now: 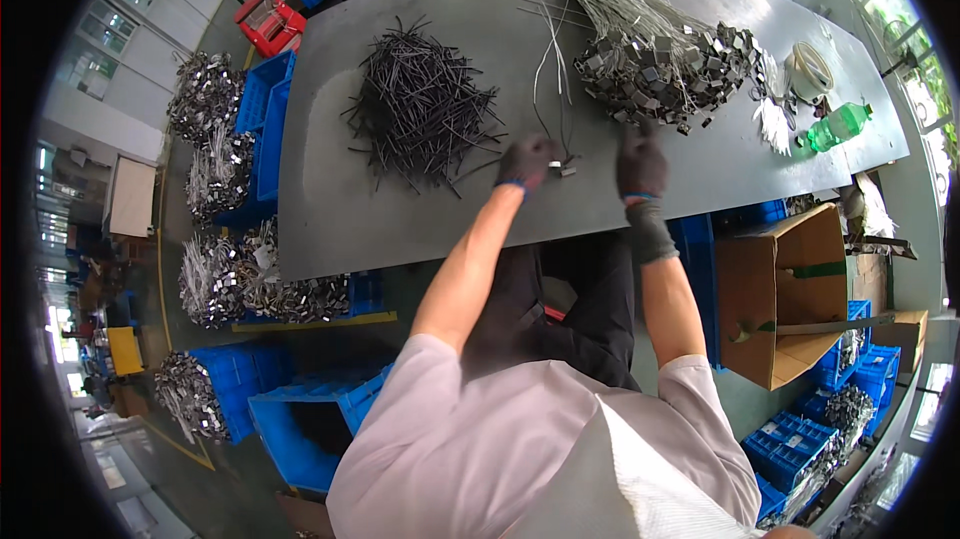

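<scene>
My left hand (526,161), in a dark glove, is over the grey table (390,229) with its fingers curled. What lies inside them is hidden. Just right of its fingertips are a small block with a white end (555,166) and a small metal-cased part (569,173); thin wires run up from there. My right hand (642,164), also gloved, reaches to the near edge of a heap of metal-cased parts with pale wire leads (655,69). Motion smears its fingers. Left of both hands spreads a heap of short black tubes (425,104).
On the table's right are a green plastic bottle (838,127), a roll of pale tape (810,72) and white strips (772,124). A cardboard box (750,309) stands below the right edge. Blue crates (265,134) with wired parts line the left side, near a red chair (268,24).
</scene>
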Action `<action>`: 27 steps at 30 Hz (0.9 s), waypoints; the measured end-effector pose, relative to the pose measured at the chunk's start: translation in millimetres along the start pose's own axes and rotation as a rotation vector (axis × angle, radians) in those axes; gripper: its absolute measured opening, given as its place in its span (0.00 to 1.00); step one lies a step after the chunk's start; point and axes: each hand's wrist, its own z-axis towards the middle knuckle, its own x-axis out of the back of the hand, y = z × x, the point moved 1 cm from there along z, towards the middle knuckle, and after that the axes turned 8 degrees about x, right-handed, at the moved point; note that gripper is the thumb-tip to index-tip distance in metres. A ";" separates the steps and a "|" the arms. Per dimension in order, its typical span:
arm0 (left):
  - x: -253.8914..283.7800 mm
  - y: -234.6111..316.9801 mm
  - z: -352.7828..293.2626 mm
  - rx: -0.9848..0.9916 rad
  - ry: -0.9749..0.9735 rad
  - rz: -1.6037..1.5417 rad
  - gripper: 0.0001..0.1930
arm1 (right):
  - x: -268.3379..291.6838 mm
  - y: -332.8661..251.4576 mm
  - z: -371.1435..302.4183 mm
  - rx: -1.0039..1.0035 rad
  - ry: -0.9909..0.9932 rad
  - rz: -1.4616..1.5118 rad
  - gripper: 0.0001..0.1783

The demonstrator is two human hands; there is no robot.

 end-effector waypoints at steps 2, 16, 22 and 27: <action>34.6 -44.2 -7.1 0.017 0.166 0.544 0.15 | 20.3 27.6 20.7 0.079 0.196 -0.232 0.39; 90.5 -141.0 9.2 0.320 0.025 0.718 0.12 | 54.9 154.5 20.4 -0.163 -0.370 0.184 0.11; 74.3 -92.5 -2.7 0.660 -0.021 -0.638 0.06 | 121.6 193.7 -188.9 0.007 -0.339 -0.108 0.17; 1.7 -46.3 18.3 0.655 -0.262 -0.983 0.11 | 200.7 235.3 -364.7 -0.808 -1.268 -0.416 0.12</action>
